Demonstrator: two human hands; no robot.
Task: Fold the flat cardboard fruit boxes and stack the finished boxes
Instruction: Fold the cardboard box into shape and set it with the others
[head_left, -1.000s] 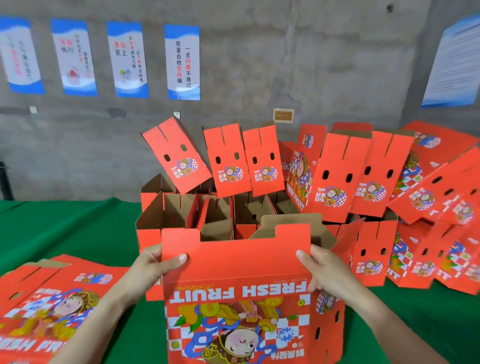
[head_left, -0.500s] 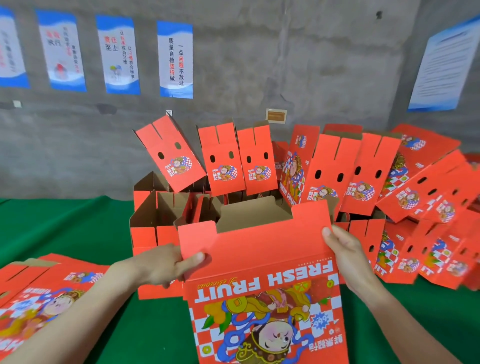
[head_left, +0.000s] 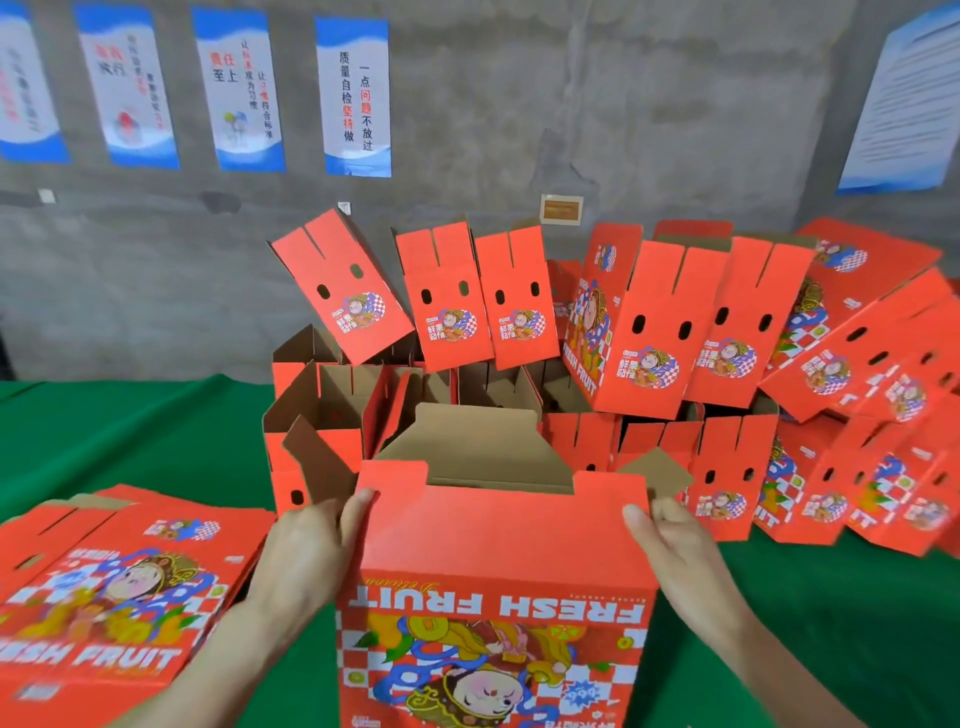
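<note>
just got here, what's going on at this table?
A person is folding up a red fruit box: the left hand and right hand grip its two sides, with the top flaps open. Flat boxes lie on the green table to the person's left, and finished boxes are piled behind it.

The front box (head_left: 493, 561) is running off the bottom edge. The flat boxes (head_left: 114, 587) at lower left are looking blurry.

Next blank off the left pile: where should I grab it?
Probably the right edge of the top flat box, fingers slid under from the right: it lies flat, that edge exposed beside the left hand holding the half-folded box.
</note>
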